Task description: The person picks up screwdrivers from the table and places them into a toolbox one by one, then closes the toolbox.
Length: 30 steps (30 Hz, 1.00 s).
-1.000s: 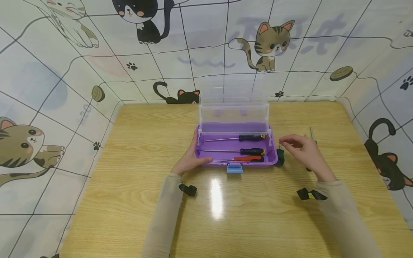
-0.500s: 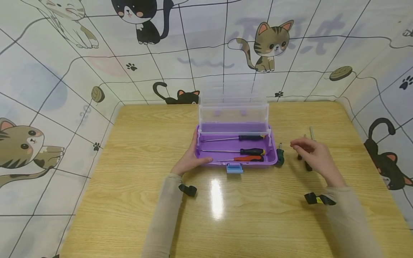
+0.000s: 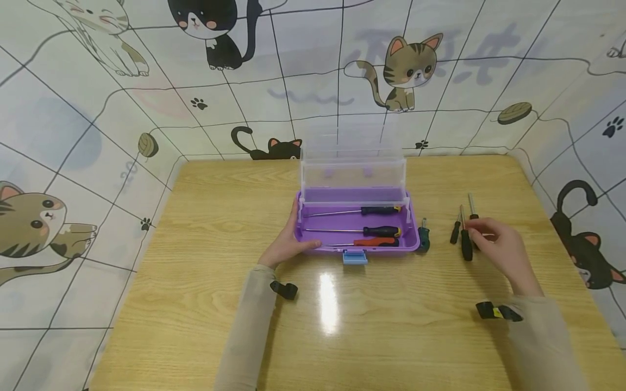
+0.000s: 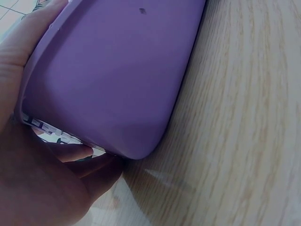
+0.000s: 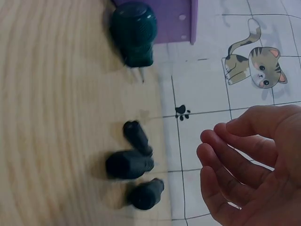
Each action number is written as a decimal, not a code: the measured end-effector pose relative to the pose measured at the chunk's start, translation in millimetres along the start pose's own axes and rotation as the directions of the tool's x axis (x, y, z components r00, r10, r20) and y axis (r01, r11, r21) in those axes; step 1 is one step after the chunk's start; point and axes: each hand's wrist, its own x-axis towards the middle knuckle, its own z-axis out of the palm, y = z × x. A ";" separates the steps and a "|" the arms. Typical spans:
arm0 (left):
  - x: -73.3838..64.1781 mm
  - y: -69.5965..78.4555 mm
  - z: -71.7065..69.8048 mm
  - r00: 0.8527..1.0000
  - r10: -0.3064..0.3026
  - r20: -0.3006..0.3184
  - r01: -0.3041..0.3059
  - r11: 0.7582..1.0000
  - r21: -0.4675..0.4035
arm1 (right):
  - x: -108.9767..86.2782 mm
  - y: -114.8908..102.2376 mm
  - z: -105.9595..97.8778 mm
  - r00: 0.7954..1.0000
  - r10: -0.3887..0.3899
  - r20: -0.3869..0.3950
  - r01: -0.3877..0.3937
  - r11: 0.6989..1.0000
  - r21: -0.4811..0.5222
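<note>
My left hand [image 3: 286, 244] grips the left end of a purple toolbox [image 3: 332, 221], thumb over the front rim; in the left wrist view its fingers [image 4: 101, 176] bend around the box's end. Inside the box lie two black-handled screwdrivers [image 3: 381, 231] with yellow ends and a red-and-black-handled screwdriver [image 3: 376, 242]. My right hand [image 3: 501, 247] holds nothing. Its loosely bent fingers hover by three dark-handled screwdrivers [image 3: 467, 247] right of the box, partly overlapping one in the head view. The right wrist view shows this hand [image 5: 254, 165] apart from their handles [image 5: 129, 164].
A stubby green screwdriver [image 3: 424, 239] lies against the box's right side. The clear lid [image 3: 353, 179] stands raised at the back, and a blue latch [image 3: 354, 257] hangs at the front. A cat-print cloth [image 3: 313, 81] surrounds the wooden table [image 3: 210, 228] at the back and sides.
My right hand has moved right, from beside the green screwdriver to the three dark screwdrivers, uncovering more of them. My left hand has stayed on the toolbox.
</note>
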 end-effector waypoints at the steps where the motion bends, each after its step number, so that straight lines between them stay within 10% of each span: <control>1: 0.1 0.2 0.3 1.000 -0.002 -0.001 0.002 1.000 0.003 | -0.9 2.9 -0.3 1.000 0.004 -0.009 -0.004 1.000 -0.003; 17: 0.4 -1.4 0.8 1.000 -0.016 0.001 0.016 0.999 -0.030 | -7.5 35.5 1.6 0.986 0.093 -0.136 -0.093 0.996 0.007; 30: 1.1 -2.6 1.1 1.000 0.009 0.011 -0.009 0.998 -0.056 | 1.4 49.8 7.3 0.978 0.192 -0.083 -0.192 0.981 -0.001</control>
